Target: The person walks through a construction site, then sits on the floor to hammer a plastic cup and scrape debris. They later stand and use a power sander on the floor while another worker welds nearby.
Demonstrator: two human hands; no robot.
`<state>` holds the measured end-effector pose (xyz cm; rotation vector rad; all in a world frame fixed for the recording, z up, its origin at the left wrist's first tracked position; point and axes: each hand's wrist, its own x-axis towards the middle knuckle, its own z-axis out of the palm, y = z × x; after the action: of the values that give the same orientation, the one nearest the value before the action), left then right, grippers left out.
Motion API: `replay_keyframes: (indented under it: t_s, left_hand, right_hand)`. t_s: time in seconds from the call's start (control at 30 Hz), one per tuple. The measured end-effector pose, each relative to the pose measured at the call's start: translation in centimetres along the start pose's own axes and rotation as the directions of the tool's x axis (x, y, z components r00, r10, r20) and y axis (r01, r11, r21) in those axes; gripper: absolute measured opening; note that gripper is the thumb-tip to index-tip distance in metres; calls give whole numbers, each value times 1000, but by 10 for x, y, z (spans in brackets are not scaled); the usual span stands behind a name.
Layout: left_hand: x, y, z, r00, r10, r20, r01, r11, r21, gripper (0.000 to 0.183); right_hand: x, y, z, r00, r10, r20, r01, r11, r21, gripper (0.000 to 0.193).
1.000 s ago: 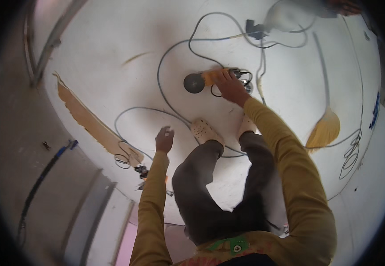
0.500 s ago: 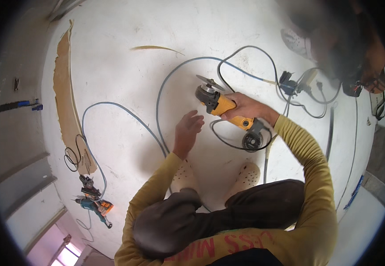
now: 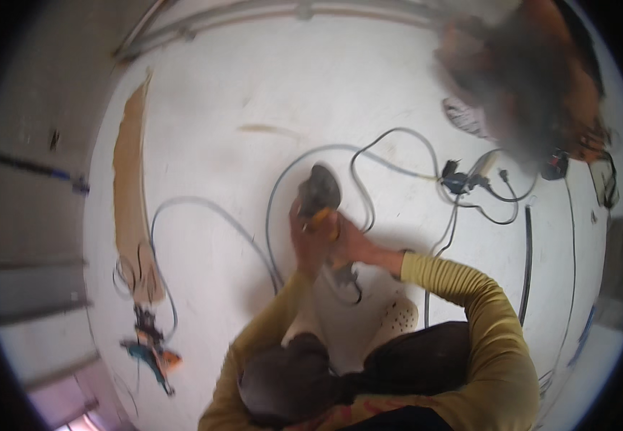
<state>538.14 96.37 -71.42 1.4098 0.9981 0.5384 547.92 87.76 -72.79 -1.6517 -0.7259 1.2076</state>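
Note:
Both my hands are closed around a yellow and black angle grinder (image 3: 320,215), blurred by motion, above the white floor in front of my feet. Its dark disc (image 3: 323,184) points away from me. My left hand (image 3: 307,241) lies along the left side near the tool's head. Wrapped round the body from the right is my right hand (image 3: 352,242). Most of the yellow casing is hidden by my fingers. A cord trails from its rear end, near my spotted pale clog (image 3: 401,320).
A power strip (image 3: 456,181) with plugs and tangled cords lies to the right. At the far right a co-worker (image 3: 534,86) crouches, blurred. A long brown board strip (image 3: 130,187) is on the left, with a teal and orange power tool (image 3: 152,357) nearer me. A blue-grey cable (image 3: 272,208) loops between.
The grinder has swung left and turned until its disc points away from me. My left hand, apart from it before, now grips it too. The view has tilted upward.

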Motion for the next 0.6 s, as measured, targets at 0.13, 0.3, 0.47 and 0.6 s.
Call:
replay_keyframes:
  t_s: [0.13,0.3,0.47,0.6]
  left_hand:
    - [4,-11,-15,996,-49,75,65,971,-229,78]
    - [1,-21,-23,989,79,127,-84,996,37,67]
    - [-18,-28,-5,896,355,267,-437,813,385,62]
    - [-17,-32,1,937,227,266,-302,908,290,65]
  right_hand:
    - [-8,9,-18,988,-48,149,30,992,121,64]
    - [-9,7,-58,863,494,112,-385,496,778,85]
    - [0,-9,-46,852,521,45,-344,493,799,79]
    - [-9,-2,-23,847,84,-525,54,969,242,67]
